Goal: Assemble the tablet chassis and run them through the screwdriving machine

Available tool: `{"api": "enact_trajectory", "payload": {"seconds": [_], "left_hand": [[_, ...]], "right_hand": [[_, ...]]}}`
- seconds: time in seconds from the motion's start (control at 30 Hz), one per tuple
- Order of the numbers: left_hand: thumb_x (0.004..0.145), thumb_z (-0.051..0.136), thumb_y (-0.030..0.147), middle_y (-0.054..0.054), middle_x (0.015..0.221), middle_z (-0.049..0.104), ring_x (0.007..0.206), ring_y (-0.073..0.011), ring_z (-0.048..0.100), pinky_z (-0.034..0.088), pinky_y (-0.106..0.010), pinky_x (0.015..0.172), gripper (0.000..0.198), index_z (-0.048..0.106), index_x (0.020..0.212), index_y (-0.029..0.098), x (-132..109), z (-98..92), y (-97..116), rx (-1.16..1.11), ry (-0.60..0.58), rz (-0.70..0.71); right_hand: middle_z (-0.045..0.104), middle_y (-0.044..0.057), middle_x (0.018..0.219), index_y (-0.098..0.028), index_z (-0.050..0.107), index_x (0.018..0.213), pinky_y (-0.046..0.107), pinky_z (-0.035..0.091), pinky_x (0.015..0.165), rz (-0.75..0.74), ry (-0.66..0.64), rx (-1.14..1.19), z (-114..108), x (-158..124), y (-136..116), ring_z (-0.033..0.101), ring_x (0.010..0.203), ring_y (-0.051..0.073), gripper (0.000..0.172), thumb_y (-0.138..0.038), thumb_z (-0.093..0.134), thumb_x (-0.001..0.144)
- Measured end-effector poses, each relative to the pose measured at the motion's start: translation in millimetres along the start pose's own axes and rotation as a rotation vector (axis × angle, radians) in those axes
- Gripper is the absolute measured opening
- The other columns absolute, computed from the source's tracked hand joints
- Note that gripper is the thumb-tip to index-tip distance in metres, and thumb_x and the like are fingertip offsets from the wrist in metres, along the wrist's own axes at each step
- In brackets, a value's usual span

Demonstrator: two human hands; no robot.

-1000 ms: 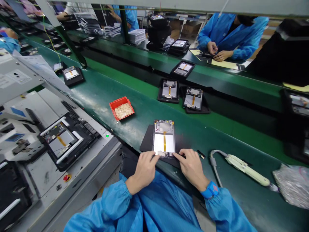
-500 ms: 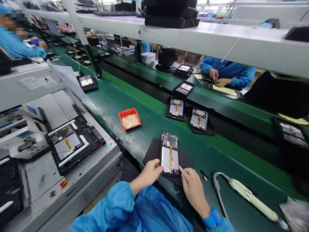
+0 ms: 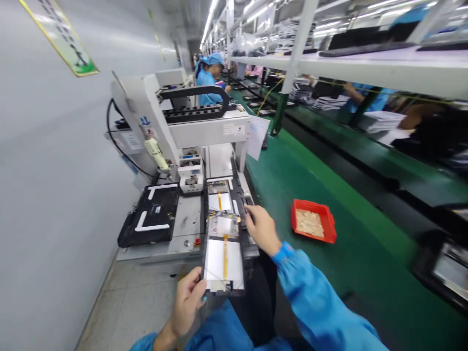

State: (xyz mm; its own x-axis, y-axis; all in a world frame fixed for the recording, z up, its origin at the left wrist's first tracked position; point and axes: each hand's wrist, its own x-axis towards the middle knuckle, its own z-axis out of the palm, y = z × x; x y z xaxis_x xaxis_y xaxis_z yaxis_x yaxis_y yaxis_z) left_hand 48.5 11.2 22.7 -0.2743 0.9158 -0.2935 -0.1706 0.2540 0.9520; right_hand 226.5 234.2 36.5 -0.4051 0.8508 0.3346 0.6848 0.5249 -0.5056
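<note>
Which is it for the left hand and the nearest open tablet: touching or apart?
Touching. The head view shows the left hand gripping the open tablet at its lower left edge, with no gap between them.

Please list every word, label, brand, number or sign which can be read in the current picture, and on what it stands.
No text is readable.
Wall sign: dark characters, too blurred.
Label on the white machine: too small.
Blue marks on the same machine: too blurred.
Open tablet in the left hand: no legible text.
</note>
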Motion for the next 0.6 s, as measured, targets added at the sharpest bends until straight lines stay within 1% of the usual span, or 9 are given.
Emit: {"api": "enact_trajectory", "payload": {"seconds": [0.07,0.13,0.2,0.27,0.33,0.37,0.43,0.5,0.6], "left_hand": [[0.07,0.073,0.061,0.005,0.058,0.045,0.046,-0.0048,0.027,0.021,-0.017,0.04,0.046,0.059,0.075,0.017,-4,-26.5,-3,-0.055,0.18,-0.007],[0.066,0.076,0.061,0.005,0.057,0.048,0.044,-0.0043,0.026,0.02,-0.016,0.04,0.047,0.061,0.079,0.018,-7,-42.7,-5,-0.125,0.33,-0.02],[0.065,0.077,0.061,0.005,0.055,0.048,0.041,-0.0035,0.024,0.019,-0.016,0.04,0.048,0.063,0.081,0.018,-7,-51.6,-8,-0.19,0.426,-0.029],[0.064,0.077,0.062,0.006,0.053,0.049,0.039,-0.003,0.023,0.016,-0.015,0.039,0.049,0.064,0.084,0.018,-3,-56.5,-11,-0.24,0.469,-0.05],[0.063,0.079,0.06,0.006,0.052,0.05,0.038,-0.0031,0.024,0.015,-0.016,0.038,0.05,0.066,0.088,0.019,5,-59.9,-14,-0.273,0.485,-0.086],[0.063,0.079,0.059,0.006,0.051,0.049,0.038,-0.0033,0.025,0.016,-0.016,0.038,0.05,0.066,0.09,0.019,10,-61.4,-15,-0.286,0.488,-0.094],[0.064,0.08,0.056,0.008,0.05,0.046,0.039,-0.0037,0.027,0.02,-0.016,0.038,0.048,0.065,0.089,0.018,22,-63.6,-15,-0.309,0.459,-0.089],[0.066,0.08,0.053,0.008,0.053,0.045,0.041,-0.0037,0.029,0.023,-0.015,0.039,0.044,0.063,0.086,0.017,36,-64.3,-12,-0.316,0.395,-0.058],[0.073,0.077,0.049,0.007,0.058,0.044,0.044,-0.0032,0.029,0.022,-0.015,0.04,0.037,0.058,0.078,0.017,67,-60.5,-4,-0.298,0.292,0.011]], "right_hand": [[0.062,0.017,0.121,-0.013,0.059,0.125,0.042,0.043,0.098,-0.033,-0.056,-0.021,53,66,-33,0.056,0.113,0.029,0.038,-0.019,0.055,0.088],[0.057,0.021,0.129,-0.008,0.055,0.128,0.047,0.037,0.104,-0.036,-0.077,-0.038,95,111,-59,0.05,0.12,0.033,0.047,-0.022,0.061,0.084],[0.052,0.026,0.135,-0.004,0.053,0.129,0.053,0.027,0.109,-0.013,-0.081,-0.056,124,136,-74,0.044,0.127,0.037,0.054,-0.02,0.064,0.079],[0.048,0.028,0.139,-0.002,0.052,0.129,0.056,0.02,0.112,0.024,-0.078,-0.072,140,148,-81,0.039,0.132,0.039,0.057,-0.015,0.065,0.075],[0.047,0.027,0.142,-0.004,0.054,0.127,0.057,0.018,0.113,0.059,-0.076,-0.074,146,153,-83,0.036,0.134,0.039,0.057,-0.011,0.065,0.072],[0.046,0.026,0.144,-0.006,0.055,0.126,0.057,0.019,0.113,0.075,-0.075,-0.069,145,155,-83,0.036,0.135,0.038,0.056,-0.011,0.065,0.07],[0.046,0.023,0.145,-0.01,0.056,0.124,0.054,0.024,0.112,0.115,-0.066,-0.041,137,160,-79,0.04,0.133,0.037,0.053,-0.012,0.064,0.071],[0.049,0.023,0.141,-0.01,0.057,0.123,0.051,0.032,0.108,0.173,-0.05,0.009,120,166,-70,0.048,0.126,0.035,0.046,-0.017,0.058,0.077],[0.06,0.021,0.128,-0.01,0.06,0.121,0.044,0.042,0.102,0.254,-0.029,0.119,85,172,-42,0.057,0.117,0.031,0.04,-0.024,0.049,0.085]]}}
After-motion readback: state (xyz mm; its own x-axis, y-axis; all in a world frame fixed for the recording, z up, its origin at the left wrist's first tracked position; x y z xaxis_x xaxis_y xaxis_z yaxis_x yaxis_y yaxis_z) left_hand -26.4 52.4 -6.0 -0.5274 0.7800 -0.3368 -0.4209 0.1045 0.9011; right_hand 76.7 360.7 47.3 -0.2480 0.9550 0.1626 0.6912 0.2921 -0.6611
